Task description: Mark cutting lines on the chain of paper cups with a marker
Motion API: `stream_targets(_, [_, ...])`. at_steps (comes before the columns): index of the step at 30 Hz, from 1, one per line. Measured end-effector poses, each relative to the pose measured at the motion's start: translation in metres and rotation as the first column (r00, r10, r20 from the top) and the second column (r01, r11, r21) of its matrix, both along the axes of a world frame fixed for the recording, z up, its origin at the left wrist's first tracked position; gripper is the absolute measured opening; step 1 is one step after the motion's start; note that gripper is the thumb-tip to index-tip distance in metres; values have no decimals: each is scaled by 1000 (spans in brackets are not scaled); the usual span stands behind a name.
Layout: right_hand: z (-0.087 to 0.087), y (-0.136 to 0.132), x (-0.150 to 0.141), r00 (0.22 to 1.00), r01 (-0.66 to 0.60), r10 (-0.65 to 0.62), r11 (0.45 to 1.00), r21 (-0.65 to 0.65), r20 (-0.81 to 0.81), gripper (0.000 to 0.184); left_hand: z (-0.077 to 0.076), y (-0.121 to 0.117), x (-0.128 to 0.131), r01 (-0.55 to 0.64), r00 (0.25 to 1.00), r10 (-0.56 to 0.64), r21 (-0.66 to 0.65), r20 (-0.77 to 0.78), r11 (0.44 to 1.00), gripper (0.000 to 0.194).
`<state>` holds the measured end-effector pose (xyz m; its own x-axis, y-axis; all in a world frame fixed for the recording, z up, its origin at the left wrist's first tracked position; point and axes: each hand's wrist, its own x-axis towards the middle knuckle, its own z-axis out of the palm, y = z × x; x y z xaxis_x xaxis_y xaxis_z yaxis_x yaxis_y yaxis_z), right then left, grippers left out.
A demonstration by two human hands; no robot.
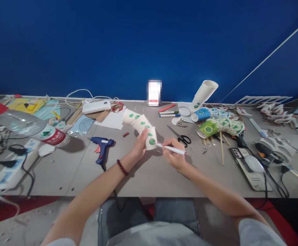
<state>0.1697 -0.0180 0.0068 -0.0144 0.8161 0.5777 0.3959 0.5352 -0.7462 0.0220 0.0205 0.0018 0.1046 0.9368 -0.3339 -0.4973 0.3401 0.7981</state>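
My left hand (pixel 140 145) is closed around the near end of a curved chain of white paper cups (pixel 139 123), which carry green dots. The cups fit into one another and slant up to the left. My right hand (pixel 176 154) pinches a white marker (pixel 173 149) like a pen. Its tip is at the wall of the nearest cup, close to a green dot; whether it touches I cannot tell. Left of my left hand lies a blue glue gun (pixel 103 147). Black-handled scissors (pixel 183 138) rest beyond my right hand.
A tall cup stack (pixel 205 92) leans at the back right, behind blue (pixel 202 114) and green (pixel 210 128) cup chains. A phone (pixel 251 171) and a second glue gun (pixel 264 150) lie right. A plastic bottle (pixel 36 126) and a power strip (pixel 17 167) are left. A lit screen (pixel 154 93) stands at the wall.
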Motion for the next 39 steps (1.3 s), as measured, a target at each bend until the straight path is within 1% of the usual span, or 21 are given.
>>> stream_targets(6, [0,0,0,1000,-9,9,1000,-23,-1,5,1,0,1,24,1000,-24,1,-1,1000,63])
stream_targets(11, [0,-1,-1,1000,-13,13,1000,-11,-17,6,2,-1,0,31,999,-31,17,-10,999,62])
stream_targets(15, [-1,-2,-1,1000,-10,10,1000,-25,-6,5,0,0,-1,45,999,-45,18,-20,999,60])
stream_targets(21, [-2,-3,0,999,-53,53,998,-32,-2,4,-1,1,-1,37,999,-37,4,-31,999,61])
stream_targets(26, [-2,-3,1,999,-45,45,999,-32,13,4,-2,0,0,33,999,-33,-1,-28,999,60])
stream_targets(34, [-4,-3,1,999,-53,53,998,-47,12,3,-9,2,-2,53,998,-53,13,-27,998,58])
stream_targets(39, [-6,-4,1,998,-56,57,997,-48,8,3,-6,1,-2,47,999,-46,23,-27,999,60])
